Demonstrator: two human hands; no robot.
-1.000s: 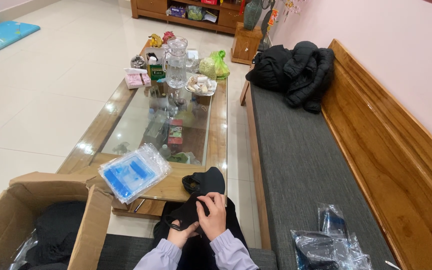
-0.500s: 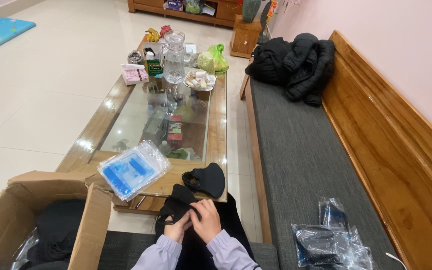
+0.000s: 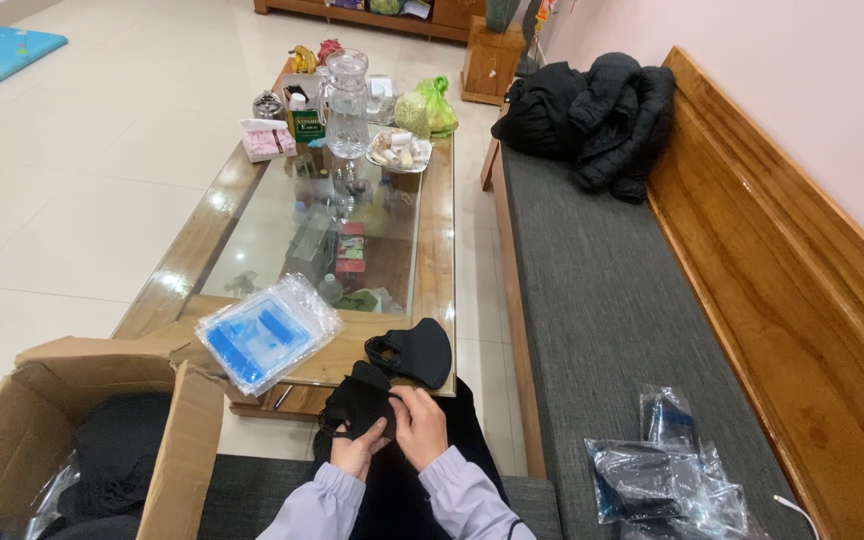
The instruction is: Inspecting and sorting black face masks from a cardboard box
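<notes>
Step in hand, we judge: folding black mask [image 3: 357,400] over lap, at coffee table [image 3: 442,250] near edge. Left hand [image 3: 357,455] fingers clamped on its lower edge; right hand [image 3: 420,425] fingers pinch its right side. Second mask [image 3: 414,352] lies on table. Next: needs even fold w/ edges aligned.

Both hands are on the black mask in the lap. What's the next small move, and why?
Probably set the black mask on the table edge beside the other black mask. Both the left hand and right hand pinch it flat and folded, and the finished-looking one already lies there.
</notes>
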